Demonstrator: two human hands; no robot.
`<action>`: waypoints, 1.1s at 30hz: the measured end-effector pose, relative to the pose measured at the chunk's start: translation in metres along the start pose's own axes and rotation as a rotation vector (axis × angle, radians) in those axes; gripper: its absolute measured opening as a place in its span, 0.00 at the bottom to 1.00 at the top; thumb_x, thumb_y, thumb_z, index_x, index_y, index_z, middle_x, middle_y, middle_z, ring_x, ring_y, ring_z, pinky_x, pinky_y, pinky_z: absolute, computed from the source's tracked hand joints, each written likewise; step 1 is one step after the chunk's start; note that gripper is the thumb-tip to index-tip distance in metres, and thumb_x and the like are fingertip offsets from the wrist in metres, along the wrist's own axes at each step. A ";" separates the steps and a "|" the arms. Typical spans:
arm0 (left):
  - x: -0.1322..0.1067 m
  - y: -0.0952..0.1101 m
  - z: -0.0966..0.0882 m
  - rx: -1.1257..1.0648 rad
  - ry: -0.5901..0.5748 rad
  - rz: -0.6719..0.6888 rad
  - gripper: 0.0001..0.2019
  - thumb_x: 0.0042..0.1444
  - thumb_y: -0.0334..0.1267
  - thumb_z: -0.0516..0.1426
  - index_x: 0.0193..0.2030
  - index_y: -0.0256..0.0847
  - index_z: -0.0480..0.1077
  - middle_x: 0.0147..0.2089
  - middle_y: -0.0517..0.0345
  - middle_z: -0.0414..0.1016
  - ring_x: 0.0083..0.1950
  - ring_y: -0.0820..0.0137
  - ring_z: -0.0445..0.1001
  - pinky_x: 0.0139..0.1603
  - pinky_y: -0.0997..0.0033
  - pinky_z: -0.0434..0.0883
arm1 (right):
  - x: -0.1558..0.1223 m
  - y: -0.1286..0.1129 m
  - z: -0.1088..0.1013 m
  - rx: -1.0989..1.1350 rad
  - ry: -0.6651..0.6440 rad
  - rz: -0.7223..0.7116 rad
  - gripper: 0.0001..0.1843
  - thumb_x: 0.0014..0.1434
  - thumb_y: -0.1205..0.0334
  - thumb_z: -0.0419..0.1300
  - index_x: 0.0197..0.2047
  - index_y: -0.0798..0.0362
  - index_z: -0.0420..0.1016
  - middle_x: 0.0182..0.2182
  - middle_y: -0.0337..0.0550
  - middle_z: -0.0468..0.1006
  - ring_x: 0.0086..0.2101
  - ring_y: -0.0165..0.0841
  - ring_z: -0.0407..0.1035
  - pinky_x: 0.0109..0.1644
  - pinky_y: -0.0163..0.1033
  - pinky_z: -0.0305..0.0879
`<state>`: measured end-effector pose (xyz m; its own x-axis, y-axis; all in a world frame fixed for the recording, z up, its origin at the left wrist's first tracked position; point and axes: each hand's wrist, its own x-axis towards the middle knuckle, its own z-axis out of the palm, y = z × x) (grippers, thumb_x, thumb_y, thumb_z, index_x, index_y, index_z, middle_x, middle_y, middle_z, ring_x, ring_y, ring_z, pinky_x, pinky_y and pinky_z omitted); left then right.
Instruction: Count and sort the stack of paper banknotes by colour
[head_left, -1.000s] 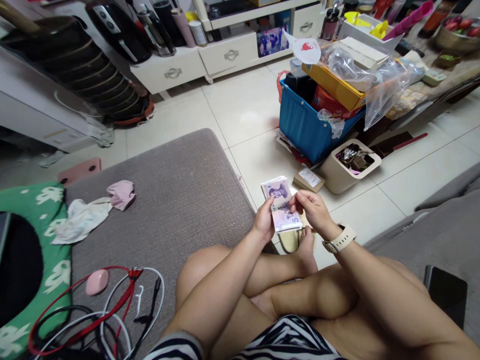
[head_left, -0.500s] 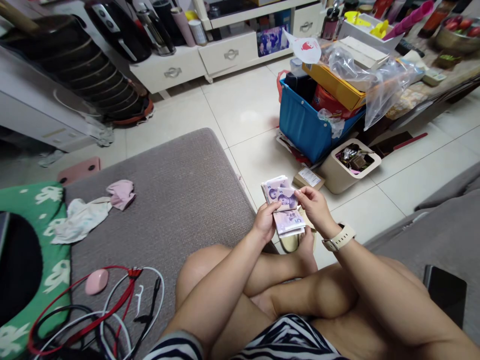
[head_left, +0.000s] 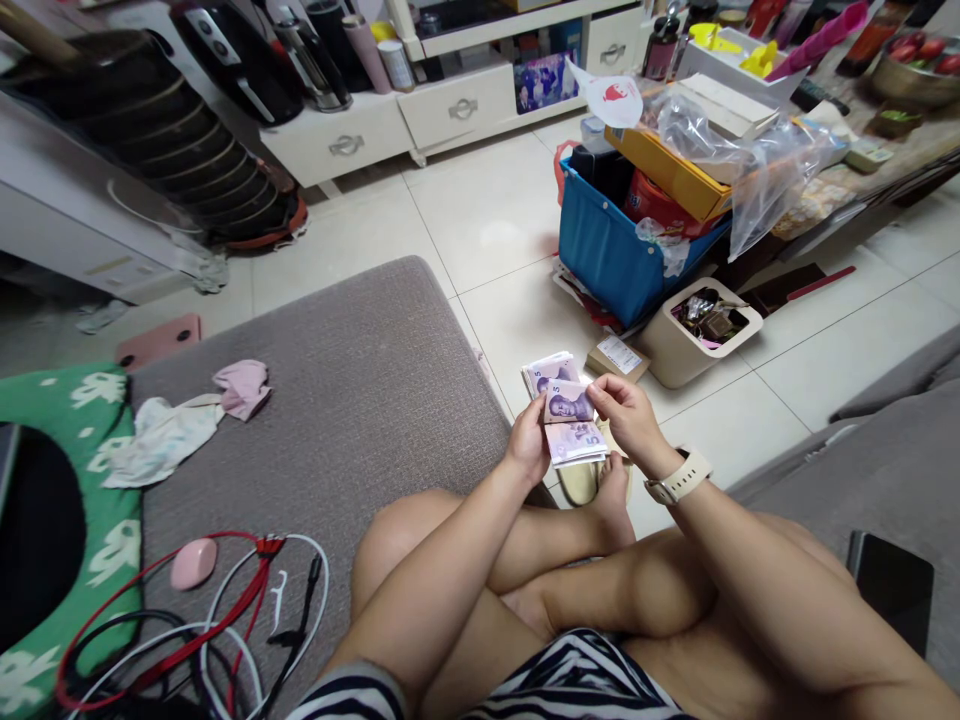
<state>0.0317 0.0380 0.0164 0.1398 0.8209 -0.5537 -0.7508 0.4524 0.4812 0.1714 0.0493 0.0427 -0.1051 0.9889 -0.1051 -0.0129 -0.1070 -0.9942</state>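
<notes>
A stack of purple banknotes marked with a 5 is held above my crossed legs. My left hand is closed around the stack's left side, and the notes bend over at its fingers, so part fans upward and part hangs down. At the upper right, my right hand pinches the edge of one banknote that shows a portrait. Several more notes lie behind it. A watch with a pale strap is on my right wrist. The left fingertips are partly hidden by the notes.
The grey sofa section at left carries tangled cables, a pink case and small cloths. Beyond my hands are a beige bin, a small carton and a loaded blue crate. A phone lies at right.
The pinched note has come down and slightly left, over the lower part of the stack. My left thumb, earlier across the notes, is now drawn back to their edge.
</notes>
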 end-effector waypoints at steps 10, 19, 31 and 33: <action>0.004 -0.003 -0.004 -0.004 0.016 0.027 0.11 0.57 0.42 0.58 0.37 0.36 0.75 0.38 0.49 0.82 0.49 0.56 0.79 0.55 0.55 0.72 | -0.001 0.000 0.001 0.057 -0.018 -0.002 0.15 0.56 0.47 0.64 0.33 0.51 0.73 0.21 0.35 0.68 0.23 0.29 0.59 0.25 0.34 0.55; 0.002 -0.001 -0.003 0.016 -0.030 0.017 0.12 0.54 0.43 0.59 0.38 0.34 0.75 0.38 0.47 0.82 0.46 0.55 0.80 0.52 0.56 0.74 | -0.004 -0.007 0.001 0.054 -0.064 -0.023 0.17 0.57 0.46 0.62 0.28 0.51 0.70 0.20 0.34 0.64 0.23 0.29 0.57 0.26 0.35 0.54; -0.001 0.000 -0.004 0.063 -0.023 0.017 0.12 0.53 0.43 0.60 0.36 0.34 0.76 0.34 0.49 0.82 0.39 0.57 0.81 0.49 0.57 0.74 | -0.005 -0.009 0.000 0.032 -0.111 -0.010 0.21 0.59 0.42 0.59 0.27 0.51 0.70 0.20 0.37 0.68 0.23 0.30 0.59 0.26 0.36 0.56; -0.003 0.001 -0.003 0.075 -0.021 0.028 0.11 0.52 0.41 0.61 0.37 0.34 0.76 0.34 0.49 0.82 0.39 0.58 0.81 0.49 0.58 0.74 | -0.004 -0.007 0.000 0.036 -0.101 -0.015 0.21 0.60 0.43 0.59 0.26 0.51 0.69 0.20 0.37 0.69 0.23 0.30 0.59 0.27 0.36 0.56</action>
<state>0.0281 0.0352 0.0163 0.1334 0.8402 -0.5256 -0.7039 0.4537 0.5465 0.1722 0.0461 0.0500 -0.2042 0.9752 -0.0858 -0.0507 -0.0981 -0.9939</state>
